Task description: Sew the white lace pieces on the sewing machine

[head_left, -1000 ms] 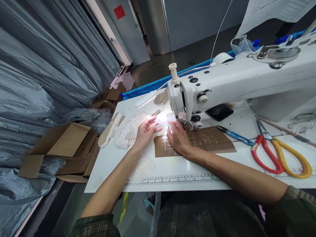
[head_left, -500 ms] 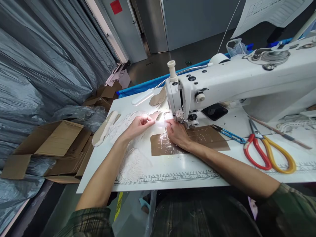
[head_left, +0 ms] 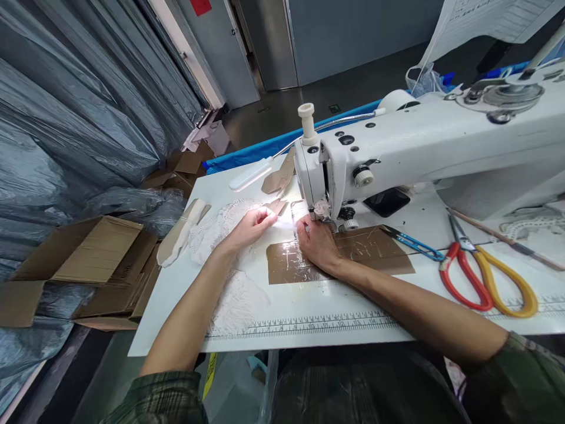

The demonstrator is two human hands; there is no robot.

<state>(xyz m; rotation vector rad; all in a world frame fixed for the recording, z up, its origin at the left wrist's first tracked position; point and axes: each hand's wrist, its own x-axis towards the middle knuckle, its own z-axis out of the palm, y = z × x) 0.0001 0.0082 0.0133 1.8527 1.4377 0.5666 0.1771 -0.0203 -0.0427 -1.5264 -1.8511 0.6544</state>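
My left hand [head_left: 251,227] is closed in a pinch beside the lit sewing area; glare hides what its fingertips hold, if anything. White lace [head_left: 207,235] lies under and left of that wrist, and more lace spreads toward the table's front. Just past the fingertips is a small brown pattern piece [head_left: 276,206]. My right hand [head_left: 318,242], fingers curled together, rests at the needle end of a white sewing machine [head_left: 311,171]. Whatever those fingers grip is hidden. Beneath the right hand lies a shiny brown sheet [head_left: 285,268] with white thread bits on it.
To the right lie blue thread snips [head_left: 415,244], scissors [head_left: 507,285] with red and yellow handles, and a thin stick [head_left: 507,238]. A phone-like black object [head_left: 387,202] sits under the machine arm. A ruler strip [head_left: 318,324] runs along the front edge. Cardboard boxes [head_left: 97,250] stand left.
The camera view has shifted slightly. Both hands stay almost in the same place, still closed by the needle area; the lace and tools have not visibly moved on the table.
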